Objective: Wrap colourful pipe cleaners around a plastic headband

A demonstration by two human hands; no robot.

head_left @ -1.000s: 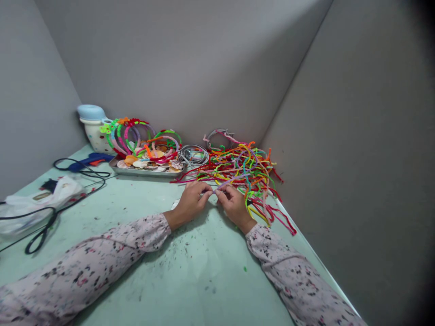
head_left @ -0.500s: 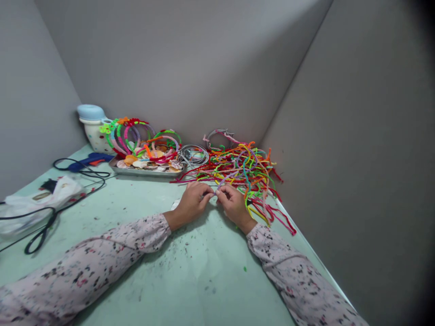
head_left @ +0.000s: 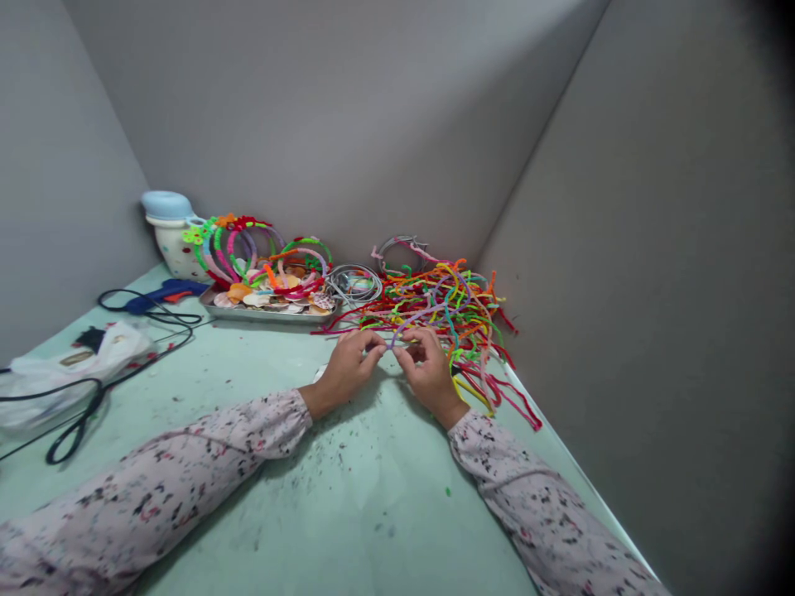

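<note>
Left hand (head_left: 349,370): grip nearly closed, thumb and finger pinching purple pipe cleaner (head_left: 397,331). Right hand (head_left: 427,371): fingertips just beside left's, loosely curled, at same purple stem, between hands. Beyond, on table (head_left: 348,505): tangled pipe cleaner pile (head_left: 428,302), metal tray (head_left: 267,314) holding shells.

Head-worn view — looking forward and down over both forearms and the tabletop (head_left: 373,513).

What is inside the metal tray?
Shells cover the visible inside of the metal tray, with colorful fuzzy hoops above them. The tray's bottom is hidden.
</note>
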